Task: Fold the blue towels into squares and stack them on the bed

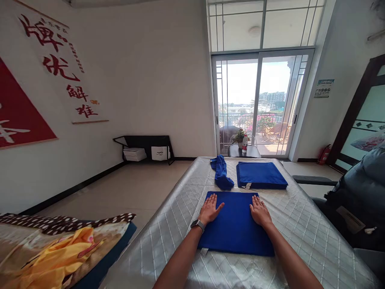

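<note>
A flat, rectangular blue towel [233, 228] lies in front of me on the silver quilted mattress [168, 241]; a small white tag shows at its near left edge. My left hand [210, 209], with a watch on the wrist, rests flat on the towel's left side, thumb spread. On the right side my right hand [259, 209] lies flat too, fingers stretched forward. Both hands are open and grip nothing. Beyond the towel, a crumpled blue towel [221, 174] sits to the left, and a neat stack of folded blue towels [261, 174] to the right.
At lower left is a bed with a yellow cloth [60, 257]. A dark chair with a black jacket [361, 192] stands close on the right. Past the mattress, a small table [252, 151] holds a bottle [244, 143] and a plant [239, 136] before the sliding door.
</note>
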The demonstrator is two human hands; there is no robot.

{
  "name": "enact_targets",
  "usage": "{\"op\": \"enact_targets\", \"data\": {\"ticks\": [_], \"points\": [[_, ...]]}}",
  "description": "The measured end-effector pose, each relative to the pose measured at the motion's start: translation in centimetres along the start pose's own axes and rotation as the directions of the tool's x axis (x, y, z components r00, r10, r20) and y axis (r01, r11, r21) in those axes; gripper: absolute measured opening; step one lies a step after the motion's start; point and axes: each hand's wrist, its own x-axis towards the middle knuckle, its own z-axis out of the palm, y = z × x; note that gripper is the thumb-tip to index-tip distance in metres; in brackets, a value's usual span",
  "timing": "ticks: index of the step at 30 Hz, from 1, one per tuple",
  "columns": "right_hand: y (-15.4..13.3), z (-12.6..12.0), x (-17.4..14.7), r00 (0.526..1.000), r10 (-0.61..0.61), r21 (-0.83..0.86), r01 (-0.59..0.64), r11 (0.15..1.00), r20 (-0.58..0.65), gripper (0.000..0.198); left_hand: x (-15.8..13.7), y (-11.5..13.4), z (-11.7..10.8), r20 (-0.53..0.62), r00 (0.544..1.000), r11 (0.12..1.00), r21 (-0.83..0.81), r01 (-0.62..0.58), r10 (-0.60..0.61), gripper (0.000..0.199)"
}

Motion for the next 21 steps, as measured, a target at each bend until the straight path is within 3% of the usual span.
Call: {"op": "enact_targets", "data": {"ticks": [3, 7, 9, 11, 12, 14, 18, 21], "points": [[-0.5, -0.9, -0.3, 1.000, 0.013, -0.018, -0.012, 1.000, 0.007, 0.065, -0.6, -2.1, -1.3, -0.011, 1.000, 0.999, 0.019, 0.027, -0.027, 0.088], [-0.3, -3.1, -2.0, 0.998, -0.009, -0.052, 0.006, 0.999, -0.057, 0.063, -1.8, -7.6, -5.5, -0.091, 0.992, 0.997, 0.004, 0.082, -0.081, 0.084], [0.0, -3.8, -3.3, 0.988, -0.056, -0.050, 0.049, 0.998, -0.146, 0.062, -2.4, -10.1, -7.5, -0.205, 0.968, 0.990, -0.013, 0.143, -0.143, 0.081], [0.0, -3.8, -4.7, 0.979, -0.086, -0.036, 0.081, 0.996, -0.184, 0.063, -2.8, -10.4, -8.6, -0.398, 0.905, 0.988, -0.026, 0.153, -0.150, 0.076], [-0.2, -3.5, -5.3, 0.981, -0.085, -0.028, 0.081, 0.996, -0.175, 0.063, -2.9, -9.4, -8.7, -0.450, 0.885, 0.992, -0.017, 0.124, -0.118, 0.075], [-0.6, -2.5, -6.1, 0.991, -0.051, -0.012, 0.050, 0.999, -0.122, 0.064, -3.1, -5.2, -7.7, -0.452, 0.892, 0.999, 0.032, 0.009, 0.006, 0.072], [-1.2, -0.5, -6.3, 1.000, 0.000, 0.010, 0.000, 1.000, -0.017, 0.066, -3.1, 6.9, -2.9, -0.363, 0.900, 0.970, 0.078, -0.230, 0.242, 0.067], [-0.7, 0.3, -6.0, 1.000, -0.008, -0.018, 0.008, 1.000, -0.011, 0.064, -2.6, 13.9, 0.8, -0.255, 0.893, 0.928, 0.055, -0.369, 0.371, 0.067]]}}
